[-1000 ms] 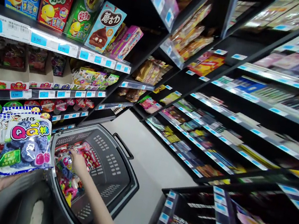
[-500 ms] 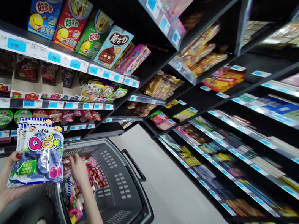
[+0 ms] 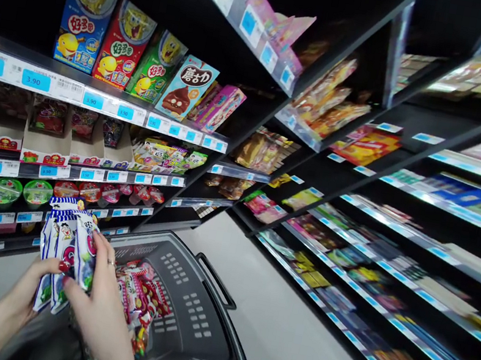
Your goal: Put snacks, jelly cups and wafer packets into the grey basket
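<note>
Several blue-and-white gummy candy packets (image 3: pixel 56 241) stand upright in a stack at the lower left, turned mostly edge-on. My left hand (image 3: pixel 24 284) grips them from the left, its red-nailed thumb across the near side. On the right of the stack, my right hand (image 3: pixel 103 286), with a ring on one finger, is closed around the outermost packet. Just right of my hands is a dark grey shopping basket (image 3: pixel 186 353). Inside it lie red and pink candy packets (image 3: pixel 143 293), partly hidden behind my right hand and forearm.
On the left shelf (image 3: pixel 110 96) stand snack boxes (image 3: pixel 124 45), with gummy packets (image 3: pixel 165 154) and round jelly cups (image 3: pixel 38 193) below. A second stocked shelf unit (image 3: pixel 368 246) runs along the right. Pale floor (image 3: pixel 264 308) lies between, and the basket's handle (image 3: pixel 217 281) sticks out towards it.
My right hand has come up out of the basket and taken hold of the packet stack. The packets have turned from front-on to edge-on. The view has shifted slightly.
</note>
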{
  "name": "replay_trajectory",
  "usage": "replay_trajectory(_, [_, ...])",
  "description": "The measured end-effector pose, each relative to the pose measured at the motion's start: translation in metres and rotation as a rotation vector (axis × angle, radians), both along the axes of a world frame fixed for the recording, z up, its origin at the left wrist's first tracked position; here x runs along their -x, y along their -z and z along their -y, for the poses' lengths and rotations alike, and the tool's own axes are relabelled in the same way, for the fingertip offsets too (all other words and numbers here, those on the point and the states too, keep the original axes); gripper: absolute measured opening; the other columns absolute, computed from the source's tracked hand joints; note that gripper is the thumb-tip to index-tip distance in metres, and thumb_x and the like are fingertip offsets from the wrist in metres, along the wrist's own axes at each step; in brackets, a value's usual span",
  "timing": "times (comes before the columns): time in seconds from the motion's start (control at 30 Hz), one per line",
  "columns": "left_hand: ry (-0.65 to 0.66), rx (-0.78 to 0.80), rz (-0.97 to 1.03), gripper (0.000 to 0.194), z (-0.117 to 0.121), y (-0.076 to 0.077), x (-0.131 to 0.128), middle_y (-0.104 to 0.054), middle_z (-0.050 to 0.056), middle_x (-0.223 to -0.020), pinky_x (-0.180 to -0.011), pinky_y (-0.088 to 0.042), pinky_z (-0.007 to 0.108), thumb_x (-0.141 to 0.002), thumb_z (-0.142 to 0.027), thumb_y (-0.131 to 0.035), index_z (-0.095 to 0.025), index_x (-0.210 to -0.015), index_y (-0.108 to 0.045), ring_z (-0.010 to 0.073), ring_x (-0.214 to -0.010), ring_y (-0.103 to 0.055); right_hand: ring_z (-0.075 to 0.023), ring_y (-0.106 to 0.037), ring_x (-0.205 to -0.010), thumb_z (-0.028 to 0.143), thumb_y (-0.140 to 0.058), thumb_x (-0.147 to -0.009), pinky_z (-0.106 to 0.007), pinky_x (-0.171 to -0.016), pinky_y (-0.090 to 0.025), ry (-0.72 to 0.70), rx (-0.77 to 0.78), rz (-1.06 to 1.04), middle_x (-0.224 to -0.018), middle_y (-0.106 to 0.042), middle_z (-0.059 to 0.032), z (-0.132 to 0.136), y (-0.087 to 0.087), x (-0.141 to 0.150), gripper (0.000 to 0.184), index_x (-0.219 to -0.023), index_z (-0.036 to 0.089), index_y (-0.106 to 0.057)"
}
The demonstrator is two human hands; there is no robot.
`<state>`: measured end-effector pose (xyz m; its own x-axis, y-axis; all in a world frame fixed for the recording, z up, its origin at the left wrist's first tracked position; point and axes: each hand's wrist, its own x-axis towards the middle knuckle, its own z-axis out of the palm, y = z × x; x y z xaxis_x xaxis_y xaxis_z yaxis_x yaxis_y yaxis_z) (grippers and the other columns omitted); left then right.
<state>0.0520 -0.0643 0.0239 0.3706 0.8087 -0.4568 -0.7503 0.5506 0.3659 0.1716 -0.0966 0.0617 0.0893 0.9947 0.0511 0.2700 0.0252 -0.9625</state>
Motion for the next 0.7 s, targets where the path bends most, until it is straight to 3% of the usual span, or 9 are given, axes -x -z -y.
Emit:
replay_trajectory(0.13, [0.027, 0.089, 0.054, 0.067, -0.006, -0.005, 0.01, -0.073, 0.01, -0.087, -0.082, -0.05, 0.055, -0.066, 0.0, -0.053, -0.012, -0.13, -0.041, 0.0323, -0.084, -0.068, -0.0297, -0.048, -0.114, 0.032, -0.053, -0.063, -0.049, -0.098, -0.033, -0.058, 0.037, -0.638, -0.12, -0.056, -0.0085, -0.002, 0.011, -0.029, 0.066, -0.127, 0.021, -0.046])
replay_trajectory(0.23, [-0.015, 0.153, 0.033, 0.067, -0.01, -0.01, 0.018, -0.072, 0.01, -0.085, -0.078, -0.048, 0.062, -0.07, -0.006, -0.052, -0.016, -0.134, -0.034, 0.0338, -0.08, -0.068, -0.035, -0.051, -0.11, 0.053, -0.046, -0.062, -0.055, -0.09, -0.037, 0.021, -0.029, -0.974, -0.119, -0.057, -0.0118, 0.008, 0.019, -0.045, 0.07, -0.124, 0.022, -0.05])
replay_trajectory(0.4, [-0.116, 0.111, -0.037, 0.076, -0.013, -0.012, 0.022, -0.07, 0.01, -0.088, -0.069, -0.05, 0.062, -0.065, -0.004, -0.052, -0.024, -0.136, -0.03, 0.032, -0.071, -0.068, -0.0325, -0.049, -0.115, 0.074, -0.034, -0.062, -0.054, -0.091, -0.035, 0.198, -0.066, -1.09, -0.124, -0.055, -0.0084, 0.022, 0.033, -0.051, 0.078, -0.124, 0.031, -0.049])
replay_trajectory(0.7, [-0.078, 0.119, -0.032, 0.079, -0.014, -0.004, 0.019, -0.07, 0.01, -0.084, -0.063, -0.052, 0.061, -0.064, -0.004, -0.052, -0.026, -0.137, -0.028, 0.0332, -0.07, -0.068, -0.0301, -0.048, -0.117, 0.06, -0.047, -0.069, -0.054, -0.099, -0.028, 0.171, -0.127, -1.276, -0.126, -0.054, -0.0031, 0.013, 0.03, -0.042, 0.055, -0.119, 0.037, -0.054])
